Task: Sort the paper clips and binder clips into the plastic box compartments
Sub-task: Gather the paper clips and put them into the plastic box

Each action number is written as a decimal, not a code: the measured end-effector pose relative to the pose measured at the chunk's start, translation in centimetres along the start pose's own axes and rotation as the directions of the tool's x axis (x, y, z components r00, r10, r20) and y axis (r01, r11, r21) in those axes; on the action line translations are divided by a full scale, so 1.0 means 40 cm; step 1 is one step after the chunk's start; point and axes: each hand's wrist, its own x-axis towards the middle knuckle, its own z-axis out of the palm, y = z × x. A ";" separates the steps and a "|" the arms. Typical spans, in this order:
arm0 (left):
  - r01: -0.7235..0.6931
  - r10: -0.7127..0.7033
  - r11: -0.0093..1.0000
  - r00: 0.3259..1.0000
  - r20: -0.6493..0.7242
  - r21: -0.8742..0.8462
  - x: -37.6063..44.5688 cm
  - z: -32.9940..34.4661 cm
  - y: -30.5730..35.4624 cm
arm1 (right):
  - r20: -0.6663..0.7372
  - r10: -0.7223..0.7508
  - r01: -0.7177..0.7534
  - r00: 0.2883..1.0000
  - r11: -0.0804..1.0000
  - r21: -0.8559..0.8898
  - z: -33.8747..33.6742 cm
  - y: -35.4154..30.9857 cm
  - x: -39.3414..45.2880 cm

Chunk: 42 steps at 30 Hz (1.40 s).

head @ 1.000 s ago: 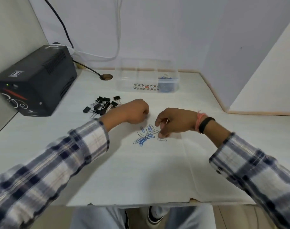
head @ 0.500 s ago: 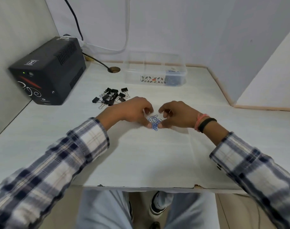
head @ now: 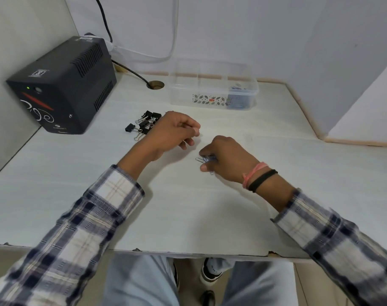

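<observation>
While the right hand (head: 226,159) rests low on the pale desk (head: 188,206), its fingers (head: 206,167) are curled around a small bunch of blue paper clips (head: 206,159), with a few loops sticking out toward the left and one clip lying just under the thumb side. Close beside it, the left hand (head: 177,133) sits loosely clenched with knuckles up; whether it holds anything cannot be told from this angle. Just left of that hand, a cluster of black binder clips (head: 144,125) lies on the desk, partly hidden behind the wrist. Farther back stands the clear plastic box (head: 213,89), open on top, with a patterned label on its front wall and more blue clips heaped in its right-hand compartment; the other compartments look bare through the walls. A black power unit (head: 64,85) with a green light sits at the desk's back left corner, cables running up the wall behind it. Both forearms wear plaid sleeves (head: 77,235), and the right wrist carries a pink and a black band (head: 259,177).
</observation>
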 end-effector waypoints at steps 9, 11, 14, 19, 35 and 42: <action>0.020 -0.021 0.999 1.000 -0.010 -0.036 -0.008 0.004 -0.037 | -0.146 -0.149 0.129 0.978 0.982 -0.140 0.018 0.008 -0.016; 0.014 -0.015 0.999 1.000 -0.016 -0.029 -0.010 0.004 -0.038 | -0.174 -0.137 0.114 0.975 0.984 -0.136 0.026 0.014 -0.007; 0.000 0.000 1.000 1.000 -0.025 -0.004 -0.012 0.001 -0.040 | -0.232 -0.080 0.073 0.969 0.997 -0.039 0.027 0.037 0.005; -0.044 0.040 0.988 0.999 0.031 0.148 -0.018 0.003 -0.050 | -0.210 0.306 -0.106 0.929 0.761 0.640 -0.021 0.090 -0.003; -0.410 0.209 0.740 0.894 0.397 0.533 0.019 0.116 -0.023 | 0.345 0.280 -0.068 0.896 -0.680 0.730 -0.066 0.153 0.002; -0.449 0.270 0.716 0.884 0.381 0.535 0.014 0.132 -0.018 | 0.347 0.229 -0.088 0.910 -0.709 0.700 -0.063 0.159 -0.012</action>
